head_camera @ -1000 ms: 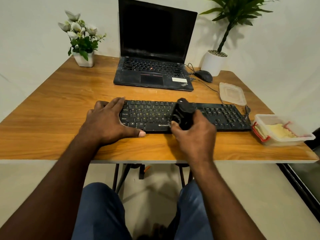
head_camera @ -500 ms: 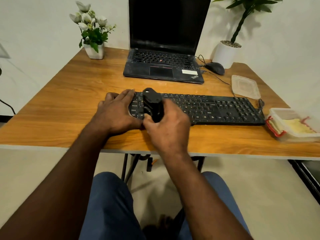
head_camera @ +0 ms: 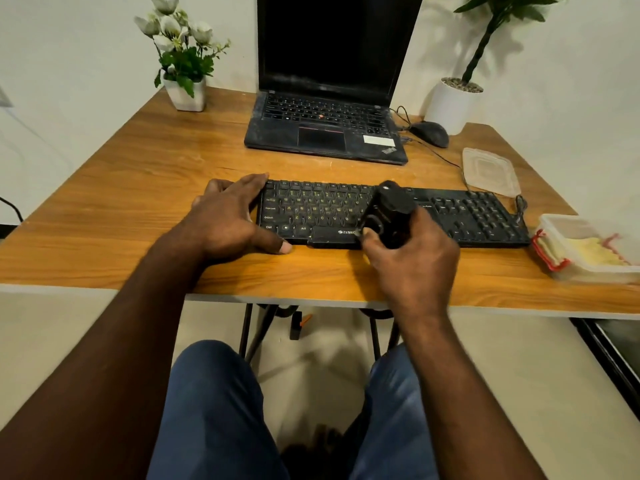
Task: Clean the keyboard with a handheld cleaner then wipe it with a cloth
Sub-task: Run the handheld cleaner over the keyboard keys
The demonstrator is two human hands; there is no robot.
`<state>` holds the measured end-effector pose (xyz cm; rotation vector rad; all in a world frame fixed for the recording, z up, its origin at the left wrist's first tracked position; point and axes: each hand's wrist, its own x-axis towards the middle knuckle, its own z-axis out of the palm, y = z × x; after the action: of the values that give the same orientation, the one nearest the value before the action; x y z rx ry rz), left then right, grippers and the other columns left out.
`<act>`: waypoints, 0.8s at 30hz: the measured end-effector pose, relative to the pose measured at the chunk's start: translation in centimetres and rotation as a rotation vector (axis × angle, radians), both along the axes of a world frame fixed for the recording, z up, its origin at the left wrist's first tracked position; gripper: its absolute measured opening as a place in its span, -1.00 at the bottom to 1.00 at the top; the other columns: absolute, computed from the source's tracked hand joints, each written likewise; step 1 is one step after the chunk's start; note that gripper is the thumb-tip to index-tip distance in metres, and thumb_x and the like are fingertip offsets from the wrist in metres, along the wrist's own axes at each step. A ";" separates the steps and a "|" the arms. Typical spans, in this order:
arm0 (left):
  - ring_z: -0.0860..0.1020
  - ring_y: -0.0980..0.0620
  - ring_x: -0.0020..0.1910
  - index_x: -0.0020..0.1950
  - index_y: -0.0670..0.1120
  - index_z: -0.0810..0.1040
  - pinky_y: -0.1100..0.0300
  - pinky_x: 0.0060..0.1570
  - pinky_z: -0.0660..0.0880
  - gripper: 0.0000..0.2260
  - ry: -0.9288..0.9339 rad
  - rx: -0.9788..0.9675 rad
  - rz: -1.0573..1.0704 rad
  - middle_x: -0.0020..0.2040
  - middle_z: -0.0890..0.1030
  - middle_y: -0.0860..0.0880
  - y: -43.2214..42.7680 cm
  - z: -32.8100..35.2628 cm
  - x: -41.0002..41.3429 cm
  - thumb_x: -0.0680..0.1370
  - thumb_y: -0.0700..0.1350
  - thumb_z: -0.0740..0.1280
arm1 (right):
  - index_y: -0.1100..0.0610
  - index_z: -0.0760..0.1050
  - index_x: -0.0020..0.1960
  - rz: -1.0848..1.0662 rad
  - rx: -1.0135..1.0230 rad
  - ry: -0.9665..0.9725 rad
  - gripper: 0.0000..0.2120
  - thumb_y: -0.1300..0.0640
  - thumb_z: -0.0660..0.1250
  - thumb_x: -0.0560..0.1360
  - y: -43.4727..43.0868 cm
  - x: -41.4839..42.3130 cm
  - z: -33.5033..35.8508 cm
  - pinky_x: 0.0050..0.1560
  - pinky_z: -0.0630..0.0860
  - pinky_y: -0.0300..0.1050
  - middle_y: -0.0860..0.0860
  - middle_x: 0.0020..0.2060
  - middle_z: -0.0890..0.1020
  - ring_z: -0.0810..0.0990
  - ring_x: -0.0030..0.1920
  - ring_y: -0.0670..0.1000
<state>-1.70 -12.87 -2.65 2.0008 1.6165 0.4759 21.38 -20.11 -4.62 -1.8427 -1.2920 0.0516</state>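
Note:
A black keyboard [head_camera: 478,216] lies across the wooden table [head_camera: 104,209] in front of me. My right hand [head_camera: 414,258] is shut on a black handheld cleaner [head_camera: 389,211], which is held tilted over the keyboard's middle, just right of the letter keys. My left hand [head_camera: 227,218] lies flat at the keyboard's left end, fingers along its edge and thumb by its front edge. A yellow cloth [head_camera: 595,252] lies inside a clear plastic box [head_camera: 554,223] with red clips at the right edge of the table.
An open black laptop [head_camera: 325,129] stands behind the keyboard. A black mouse [head_camera: 430,133] and a clear lid [head_camera: 490,171] lie at the back right. A flower pot [head_camera: 185,95] stands back left, a white plant pot [head_camera: 450,105] back right.
My right hand has swept the cleaner from the keyboard's middle to its left end and back to the middle. My left hand has stayed at the left end.

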 end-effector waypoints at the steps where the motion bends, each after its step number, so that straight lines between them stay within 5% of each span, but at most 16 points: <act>1: 0.13 -0.10 0.54 0.68 0.14 0.04 -0.23 0.50 0.16 0.06 -0.003 -0.002 0.000 0.61 0.19 0.02 0.1 0.0 0.0 0.34 0.19 0.60 | 0.04 0.59 0.25 -0.047 0.002 0.012 -0.58 -0.01 0.57 0.44 0.0 1.1 0.1 -0.13 0.36 -0.50 -0.05 0.06 0.70 0.61 -0.01 -0.14; 7: 0.13 -0.09 0.54 0.68 0.15 0.05 -0.22 0.48 0.19 0.06 -0.003 0.020 -0.008 0.62 0.20 0.03 0.2 -0.3 0.0 0.33 0.20 0.60 | 0.06 0.62 0.20 -0.085 0.067 0.032 -0.61 0.00 0.58 0.42 0.0 0.7 0.2 -0.06 0.58 -0.27 -0.08 -0.01 0.69 0.59 -0.07 -0.16; 11: 0.15 -0.08 0.51 0.67 0.17 0.06 -0.18 0.44 0.20 0.05 0.006 0.044 -0.012 0.62 0.20 0.06 0.5 -0.8 -0.2 0.33 0.23 0.60 | 0.03 0.58 0.22 0.049 0.046 0.040 -0.63 -0.01 0.56 0.46 0.2 -3.4 -0.2 -0.13 0.46 -0.51 -0.19 -0.04 0.60 0.58 -0.07 -0.19; 17: 0.17 -0.06 0.47 0.63 0.27 0.10 -0.19 0.35 0.20 -0.05 0.010 0.041 -0.032 0.59 0.26 0.16 0.8 -1.1 -0.7 0.36 0.22 0.56 | 0.02 0.56 0.26 0.262 0.013 0.033 -0.59 -0.01 0.54 0.46 1.0 -8.4 0.4 0.00 0.59 -0.29 -0.12 0.04 0.65 0.59 0.00 -0.17; 22: 0.15 -0.08 0.49 0.67 0.18 0.07 -0.13 0.41 0.18 0.00 0.003 0.026 0.008 0.60 0.23 0.02 0.1 -0.2 0.0 0.37 0.16 0.59 | 0.06 0.55 0.32 0.328 -0.002 -0.028 -0.52 -0.01 0.54 0.45 0.0 -5.0 0.1 0.03 0.54 -0.35 -0.08 0.09 0.65 0.58 0.04 -0.17; 24: 0.15 -0.09 0.51 0.67 0.18 0.07 -0.15 0.45 0.18 0.04 -0.030 0.003 0.024 0.60 0.21 0.02 -0.1 0.1 0.2 0.34 0.16 0.61 | 0.07 0.57 0.29 0.277 0.022 -0.064 -0.54 -0.06 0.50 0.44 -0.9 -2.7 -0.4 0.09 0.60 -0.20 -0.07 0.06 0.67 0.61 0.04 -0.12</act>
<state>-1.54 -12.98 -2.58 1.9694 1.6241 0.5148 18.64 -20.99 -5.00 -1.6473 -1.5786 0.1274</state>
